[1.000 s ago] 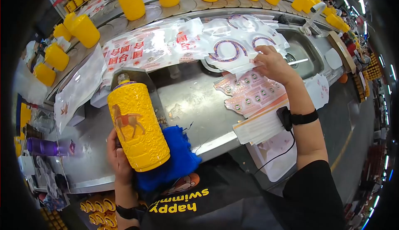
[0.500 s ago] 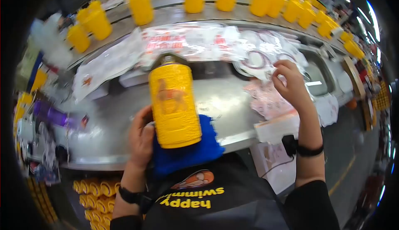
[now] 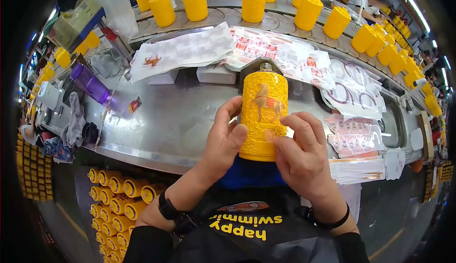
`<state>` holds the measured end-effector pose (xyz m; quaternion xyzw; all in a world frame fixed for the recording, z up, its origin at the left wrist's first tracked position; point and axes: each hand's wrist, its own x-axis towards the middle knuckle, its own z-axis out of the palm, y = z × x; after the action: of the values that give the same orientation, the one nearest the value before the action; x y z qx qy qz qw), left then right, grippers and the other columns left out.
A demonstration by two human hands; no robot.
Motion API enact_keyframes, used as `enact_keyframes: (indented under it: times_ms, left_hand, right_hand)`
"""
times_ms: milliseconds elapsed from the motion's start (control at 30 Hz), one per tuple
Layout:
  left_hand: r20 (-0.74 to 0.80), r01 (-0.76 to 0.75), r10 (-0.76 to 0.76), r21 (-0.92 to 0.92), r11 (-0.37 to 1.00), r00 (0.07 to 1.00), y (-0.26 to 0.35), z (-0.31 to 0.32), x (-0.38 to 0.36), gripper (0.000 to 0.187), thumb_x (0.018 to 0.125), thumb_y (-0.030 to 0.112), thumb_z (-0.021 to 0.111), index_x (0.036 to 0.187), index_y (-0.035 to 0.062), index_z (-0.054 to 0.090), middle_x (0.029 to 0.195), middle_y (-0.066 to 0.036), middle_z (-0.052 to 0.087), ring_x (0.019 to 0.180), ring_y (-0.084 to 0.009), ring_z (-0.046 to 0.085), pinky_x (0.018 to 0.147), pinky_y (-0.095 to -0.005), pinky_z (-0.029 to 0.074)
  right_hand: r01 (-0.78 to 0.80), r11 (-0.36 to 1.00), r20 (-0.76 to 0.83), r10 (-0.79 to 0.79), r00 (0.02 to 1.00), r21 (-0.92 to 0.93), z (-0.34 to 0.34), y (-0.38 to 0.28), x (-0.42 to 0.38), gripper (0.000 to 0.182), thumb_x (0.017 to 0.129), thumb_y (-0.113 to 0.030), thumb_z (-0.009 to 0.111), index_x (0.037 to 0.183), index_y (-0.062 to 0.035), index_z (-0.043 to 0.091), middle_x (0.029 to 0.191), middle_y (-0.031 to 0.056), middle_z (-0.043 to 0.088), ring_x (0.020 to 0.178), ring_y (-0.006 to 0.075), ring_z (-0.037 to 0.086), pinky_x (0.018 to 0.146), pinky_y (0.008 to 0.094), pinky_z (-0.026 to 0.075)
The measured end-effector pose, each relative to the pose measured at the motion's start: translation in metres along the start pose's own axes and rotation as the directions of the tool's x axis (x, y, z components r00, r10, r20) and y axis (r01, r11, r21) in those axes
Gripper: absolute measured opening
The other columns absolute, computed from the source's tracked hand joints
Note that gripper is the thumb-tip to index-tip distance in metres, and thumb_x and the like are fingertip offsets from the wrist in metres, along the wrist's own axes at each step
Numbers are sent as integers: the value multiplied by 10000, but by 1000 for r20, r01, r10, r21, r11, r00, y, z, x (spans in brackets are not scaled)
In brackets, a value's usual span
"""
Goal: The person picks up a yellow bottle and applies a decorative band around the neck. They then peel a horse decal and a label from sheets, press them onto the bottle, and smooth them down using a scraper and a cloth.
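Note:
A yellow embossed bottle [image 3: 259, 142] with a brown and red horse picture leans back in front of me, its neck away from me. My left hand [image 3: 221, 137] is curled against the bottle's left side, thumb at its front edge. At the lower front, my right hand [image 3: 304, 151] pinches a small clear decal [image 3: 270, 135] against the surface; its printing is too faint to read. Blue cloth [image 3: 251, 173] lies under the near end of the bottle. Right of the bottle are clear decal sheets [image 3: 354, 132] with small printed shapes.
Printed sheets [image 3: 190, 49] lie along the back of the metal table [image 3: 156, 120]. Behind them, a conveyor [image 3: 223, 18] carries several yellow bottles. A purple drink bottle [image 3: 90, 85] lies at left, a sink [image 3: 392, 123] is at right. More yellow bottles [image 3: 121, 201] stand stacked below left.
My right hand has come from the decal sheets at the right to the bottle's front, now with a small decal. My left hand stays at the bottle's side. The view has shifted.

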<state>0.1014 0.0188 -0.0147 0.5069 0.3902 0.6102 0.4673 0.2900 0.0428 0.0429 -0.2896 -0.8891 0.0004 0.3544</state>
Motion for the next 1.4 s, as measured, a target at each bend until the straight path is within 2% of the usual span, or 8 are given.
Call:
enact_keyframes:
  times_ms: [167, 367, 467, 667, 867, 967, 1167, 1400]
  left_hand:
    - [-12, 14, -12, 128, 992, 1000, -2, 10, 6, 813, 889, 352, 683, 1451, -16, 225, 1388, -215, 405, 1310, -283, 406, 1105, -382, 319]
    - [-38, 38, -33, 129, 991, 999, -4, 10, 9, 750, 878, 205, 653, 1451, -10, 220, 1397, -215, 383, 1316, -275, 391, 1102, -379, 334]
    - [-32, 48, -47, 7, 999, 998, -8, 6, 12, 748, 855, 145, 648, 1453, -4, 225, 1400, -208, 381, 1313, -270, 393, 1104, -373, 334]
    - [-38, 68, -68, -3, 998, 997, -6, 0, 17, 754, 844, 150, 669, 1448, 1, 243, 1400, -198, 384, 1314, -269, 390, 1108, -373, 325]
    - [-35, 48, -45, 109, 993, 998, -13, -9, 23, 749, 852, 193, 675, 1441, 6, 253, 1400, -198, 384, 1319, -286, 385, 1123, -385, 292]
    - [-44, 68, -68, -21, 997, 997, -13, -8, 24, 763, 856, 215, 670, 1451, 5, 242, 1406, -201, 374, 1324, -290, 379, 1121, -388, 293]
    - [11, 30, -32, 96, 995, 999, -19, -13, 18, 794, 873, 247, 650, 1475, -2, 196, 1424, -203, 348, 1330, -283, 369, 1118, -383, 302]
    - [5, 78, -78, 17, 997, 997, -16, -10, 19, 802, 872, 233, 653, 1475, -4, 181, 1430, -200, 334, 1326, -277, 363, 1121, -376, 301]
  right_hand:
    - [-20, 1000, -18, 20, 1000, 1, 5, -3, 0, 193, 664, -8, 702, 842, -30, 629, 1112, 125, 582, 1072, 319, 560, 846, 415, 458]
    - [-52, 990, -38, 58, 998, 130, 10, 2, -5, 284, 663, 55, 689, 931, -34, 660, 1123, 140, 575, 1063, 350, 551, 836, 424, 481]
    - [-73, 973, -49, 86, 995, 217, 13, 11, -11, 382, 665, 93, 667, 1022, -40, 679, 1127, 149, 574, 1060, 361, 543, 837, 423, 487]
    - [-50, 967, -65, 68, 996, 250, 25, 17, -15, 525, 679, 117, 644, 1168, -72, 673, 1134, 152, 564, 1060, 357, 536, 813, 389, 503]
    - [-64, 974, -39, 75, 996, 219, 32, 18, -18, 517, 682, 111, 655, 1166, -68, 677, 1135, 152, 561, 1055, 356, 541, 807, 387, 507]
    - [-100, 954, -33, 113, 993, 282, 33, 17, -16, 513, 679, 112, 654, 1162, -59, 678, 1129, 154, 561, 1047, 355, 543, 830, 400, 500]
    - [-64, 967, -38, 75, 996, 247, 39, 20, -16, 507, 681, 115, 654, 1157, -55, 680, 1114, 154, 553, 1034, 351, 544, 848, 398, 494]
    - [-86, 955, -37, 101, 994, 283, 40, 20, -16, 506, 680, 122, 659, 1154, -54, 686, 1122, 152, 544, 1051, 342, 530, 850, 387, 497]
